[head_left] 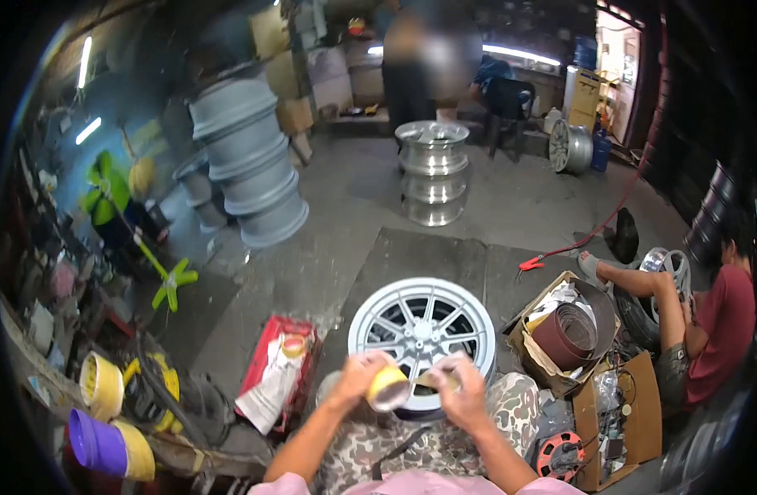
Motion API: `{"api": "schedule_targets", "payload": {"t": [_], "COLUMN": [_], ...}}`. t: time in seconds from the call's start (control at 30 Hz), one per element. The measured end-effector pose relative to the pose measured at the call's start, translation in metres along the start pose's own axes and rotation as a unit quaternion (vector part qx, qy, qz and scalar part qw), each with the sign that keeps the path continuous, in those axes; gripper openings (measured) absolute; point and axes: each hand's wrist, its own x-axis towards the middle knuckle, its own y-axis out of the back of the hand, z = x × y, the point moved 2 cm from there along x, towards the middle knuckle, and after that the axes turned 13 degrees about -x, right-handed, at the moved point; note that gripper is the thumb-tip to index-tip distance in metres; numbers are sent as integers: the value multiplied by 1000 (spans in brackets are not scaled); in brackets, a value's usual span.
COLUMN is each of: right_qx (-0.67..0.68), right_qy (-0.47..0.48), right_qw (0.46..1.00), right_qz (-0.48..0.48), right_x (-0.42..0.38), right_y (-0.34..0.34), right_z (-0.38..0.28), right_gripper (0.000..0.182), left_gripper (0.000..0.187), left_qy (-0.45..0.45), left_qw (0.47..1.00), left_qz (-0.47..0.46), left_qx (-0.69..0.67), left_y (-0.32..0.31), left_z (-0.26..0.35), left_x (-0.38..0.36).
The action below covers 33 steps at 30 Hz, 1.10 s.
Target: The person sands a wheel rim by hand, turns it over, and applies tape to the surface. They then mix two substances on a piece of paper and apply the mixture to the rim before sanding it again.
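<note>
My left hand (364,375) is wrapped round a roll of yellow tape (389,388), tilted so its open end faces down. Close by on the right, my right hand (461,388) pinches a short strip (432,379) that looks pulled from the roll. Both hands are over my camouflage-covered lap, at the near edge of a silver multi-spoke wheel (424,328) lying flat on a dark mat. The hands partly hide the wheel's near rim.
A red tray (306,343) with paper stands left of the wheel. To the right are a box of sandpaper rolls (531,346), an open carton (646,404) and a seated person (721,330). Stacked rims (433,173) stand ahead; a green fan (106,191) is at left.
</note>
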Motion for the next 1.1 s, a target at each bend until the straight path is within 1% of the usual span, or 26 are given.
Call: {"api": "schedule_targets", "payload": {"t": [0.03,0.07,0.1,0.13,0.17,0.2,0.23,0.27,0.3,0.37,0.4,0.43,0.47,0.5,0.53,0.6,0.63,0.67,0.7,0.73,0.8,0.87,0.93,1.0,1.07,1.1], "right_qx": [-1,1,7,10,-6,-25,1,26,28,-12,-21,9,36,57,67,81,80,82,92,102,129,149,178,180,184,179], "right_qy": [-30,-67,-94,-133,-147,-165,-199,-230,-231,-258,-247,-247,-249,-289,-298,-294,-294,-290,-281,-273,-263,-249,-251,-235,-222,-214], "right_qw": [999,997,995,991,989,986,980,973,972,964,965,965,964,952,950,951,952,953,955,957,956,957,951,954,956,959], "right_qz": [26,36,24,17,23,6,-13,-24,-41,-69,-85,-87,-85,-79,-71,-49,-39,-33,-24,-17,-3,10,21,37,50,54], "right_x": [0,6,9,12,10,7,-5,-17,-27,-48,-60,-67,-74,-80,-81,-82,-78,-74,-65,-57,-40,-29,-20,-13,-11,-12], "right_y": [5,15,21,27,28,30,31,28,25,25,23,20,17,14,13,9,9,6,3,1,-4,-7,-8,-7,-6,-5], "right_z": [6,2,9,11,20,24,40,58,64,74,83,85,84,84,81,82,78,79,75,67,59,56,49,40,35,34], "right_gripper": [9,5,4,4,6,9,12,16,16,22,29,29,30,31,32,32,33,33,33,33,33,33,32,31,30,30], "left_gripper": [17,17,18,22,26,28,34,44,44,68,68,73,79,75,72,63,44,44,37,30,19,19,25,34,36,36], "left_qy": [-53,-131,-176,-256,-290,-265,-261,-261,-248,-51,-48,7,60,92,123,32,-60,-60,-94,-119,-174,-115,-129,-145,-134,-109], "left_qw": [996,985,971,917,875,871,834,791,789,762,764,745,724,720,716,733,735,741,833,903,942,985,991,988,989,990], "left_qz": [65,104,156,217,260,311,341,360,372,400,394,378,357,351,345,372,370,356,332,301,217,78,20,1,-6,-18], "left_qx": [7,49,43,214,289,272,347,421,422,506,510,549,588,591,594,568,565,566,431,283,188,104,31,-60,-68,-82], "left_y": [19,53,82,93,121,126,153,181,197,224,249,282,298,287,276,256,238,208,168,128,55,-5,-51,-79,-87,-89], "left_z": [8,5,1,28,30,40,32,18,10,-10,-33,-66,-86,-81,-76,-68,-65,-52,-36,-26,-19,-12,-5,-2,3,3], "left_x": [-5,-1,2,-12,-14,-27,-30,-30,-36,-43,-46,-48,-48,-52,-57,-55,-51,-47,-43,-42,-36,-33,-28,-17,-9,-7]}}
